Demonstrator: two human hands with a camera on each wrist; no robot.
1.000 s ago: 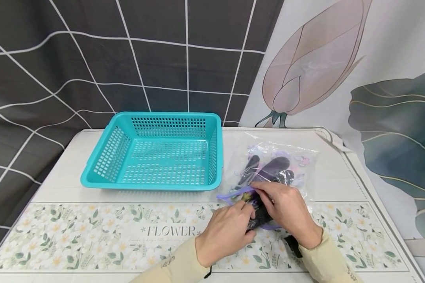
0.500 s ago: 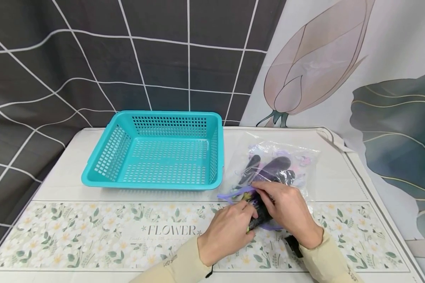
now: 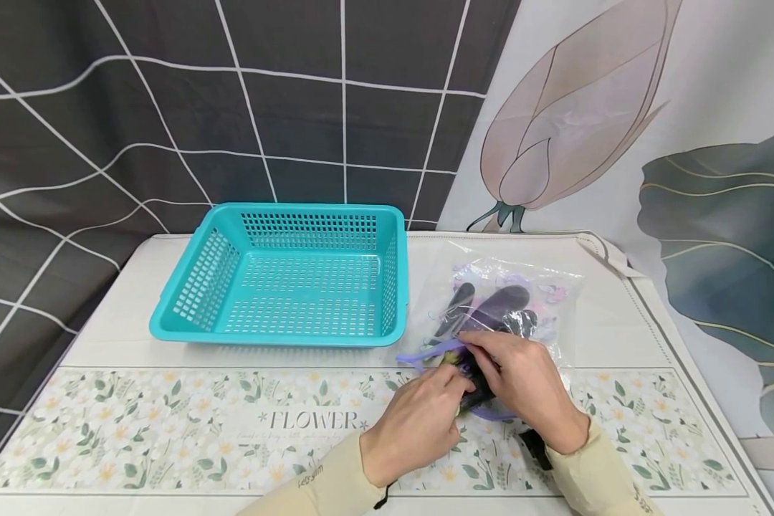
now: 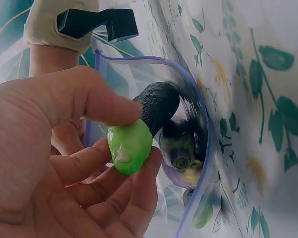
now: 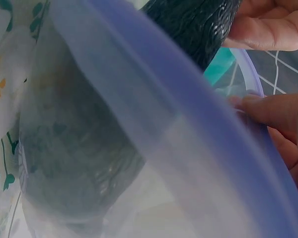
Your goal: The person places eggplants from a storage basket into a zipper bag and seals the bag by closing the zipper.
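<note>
My left hand (image 3: 419, 416) grips a long, wrinkled black piece (image 4: 159, 106) by its bright green rounded end (image 4: 130, 146), thumb on one side and fingers on the other. The piece points into the mouth of a clear zip bag (image 3: 557, 315) with a purple edge. On the bag's far side, my right hand (image 3: 522, 373) pinches that purple edge (image 5: 208, 124) and keeps the mouth spread. Through the plastic show several dark elongated pieces (image 3: 503, 301). One dark piece with a yellowish end (image 4: 181, 151) lies just inside the opening.
A turquoise perforated basket (image 3: 277, 338) stands at the back left of the table, close to the bag's left side. A floral cloth strip (image 3: 168, 430) runs along the front. Dark gridded fabric (image 3: 284, 115) hangs behind.
My left hand has shifted slightly right towards the bag's mouth, and less of the black piece shows beside it. The right hand and bag stay in place.
</note>
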